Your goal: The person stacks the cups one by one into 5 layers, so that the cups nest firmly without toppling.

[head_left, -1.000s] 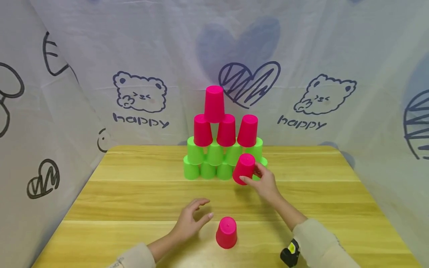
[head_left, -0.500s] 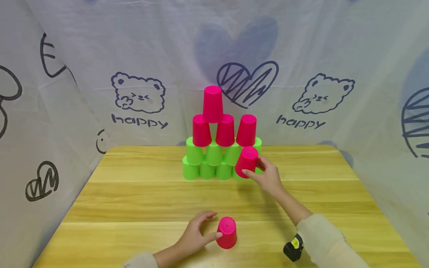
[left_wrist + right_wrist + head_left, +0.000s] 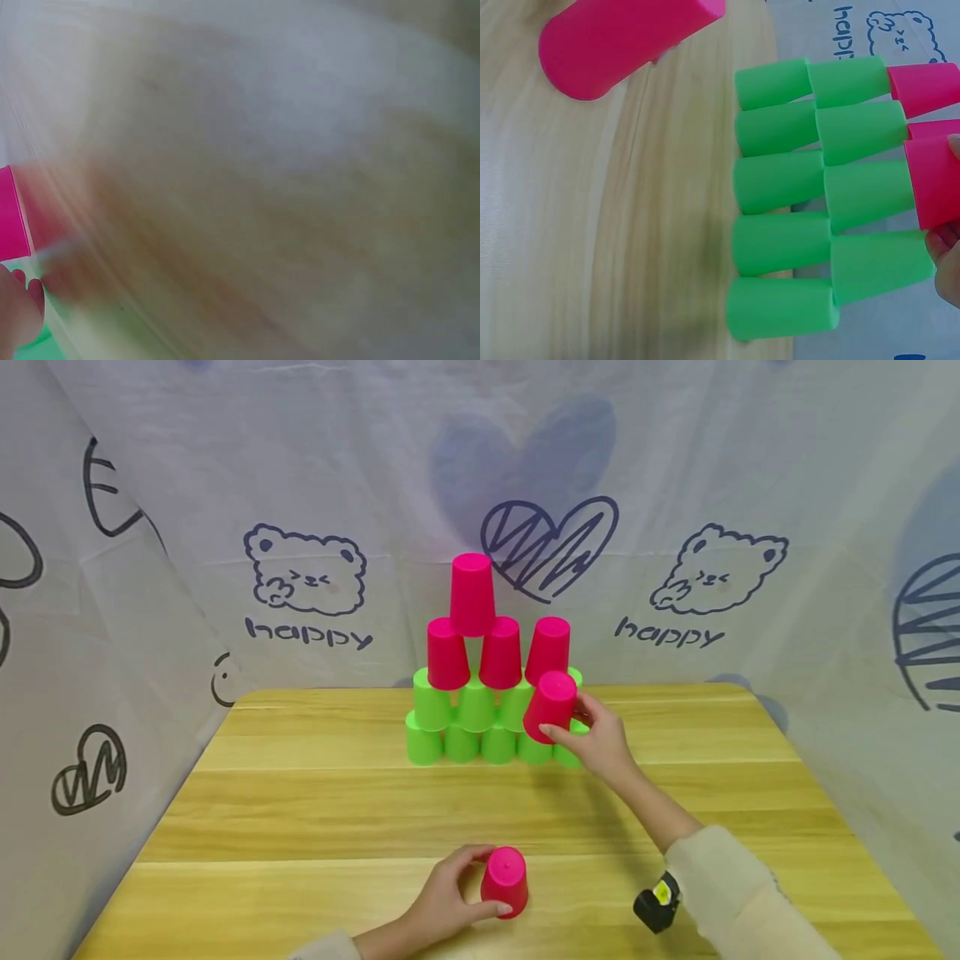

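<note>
My right hand [image 3: 606, 745] holds a pink cup [image 3: 553, 708] upside down, slightly tilted, in front of the right end of the cup stack. In the right wrist view, the thumb and fingers of this hand [image 3: 950, 274] grip that cup [image 3: 932, 184] at the right edge. Lower in the head view, my left hand [image 3: 447, 897] curls its thumb and fingers round another upside-down pink cup [image 3: 506, 881] on the table. Stacked behind are two rows of green cups [image 3: 424, 739], then three pink cups [image 3: 447, 653], and a single pink cup [image 3: 472, 595] on top.
The wooden table [image 3: 300, 810] ends at a white cloth backdrop [image 3: 420, 468] with printed bears and hearts. Beside my right sleeve [image 3: 731, 881] is a small black device [image 3: 654, 908] with a yellow patch. The left wrist view is mostly blurred.
My right hand has raised its cup from before the lower green row toward the pink row. My left hand has moved right and closed round the cup on the table.
</note>
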A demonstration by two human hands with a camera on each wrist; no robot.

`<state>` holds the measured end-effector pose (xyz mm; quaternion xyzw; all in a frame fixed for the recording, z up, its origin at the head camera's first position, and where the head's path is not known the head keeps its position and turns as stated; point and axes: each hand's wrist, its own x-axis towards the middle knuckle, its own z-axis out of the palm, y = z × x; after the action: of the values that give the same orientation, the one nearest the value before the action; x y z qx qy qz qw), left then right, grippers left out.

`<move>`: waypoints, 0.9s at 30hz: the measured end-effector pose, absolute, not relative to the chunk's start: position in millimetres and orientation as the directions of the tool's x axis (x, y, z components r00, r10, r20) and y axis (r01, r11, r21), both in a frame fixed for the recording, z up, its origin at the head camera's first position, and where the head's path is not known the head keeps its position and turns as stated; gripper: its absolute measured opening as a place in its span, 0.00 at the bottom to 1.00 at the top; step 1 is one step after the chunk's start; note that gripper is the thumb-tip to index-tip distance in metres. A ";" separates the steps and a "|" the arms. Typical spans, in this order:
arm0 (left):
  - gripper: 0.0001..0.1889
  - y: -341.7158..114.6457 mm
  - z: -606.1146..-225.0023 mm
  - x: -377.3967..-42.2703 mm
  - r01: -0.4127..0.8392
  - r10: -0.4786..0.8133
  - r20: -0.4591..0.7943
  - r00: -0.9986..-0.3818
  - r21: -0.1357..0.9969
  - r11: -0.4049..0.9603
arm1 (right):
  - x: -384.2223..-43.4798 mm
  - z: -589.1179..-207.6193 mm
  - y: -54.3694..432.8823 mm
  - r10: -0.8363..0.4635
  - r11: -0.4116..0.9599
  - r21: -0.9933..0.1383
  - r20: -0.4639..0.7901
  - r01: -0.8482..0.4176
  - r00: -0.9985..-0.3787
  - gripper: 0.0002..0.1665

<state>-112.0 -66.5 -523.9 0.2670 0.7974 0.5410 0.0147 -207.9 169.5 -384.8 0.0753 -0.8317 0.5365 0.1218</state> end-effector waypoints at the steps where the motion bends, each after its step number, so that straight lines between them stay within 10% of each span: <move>1: 0.30 -65.6 -524.4 -112.0 0.418 0.444 0.274 -0.853 0.868 0.268 | -208.2 -383.1 169.3 0.002 0.415 -0.871 0.289 -0.263 -0.957 0.30; 27: 0.30 -62.7 -526.3 -113.9 0.511 0.515 0.341 -0.787 0.827 0.233 | -219.6 -335.5 172.6 -0.025 0.405 -0.838 0.391 -0.366 -0.920 0.31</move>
<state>-113.9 -62.7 -526.3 0.3267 0.7852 0.5261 0.0017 -219.6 172.6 -335.5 0.1189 -0.8226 0.5324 0.1604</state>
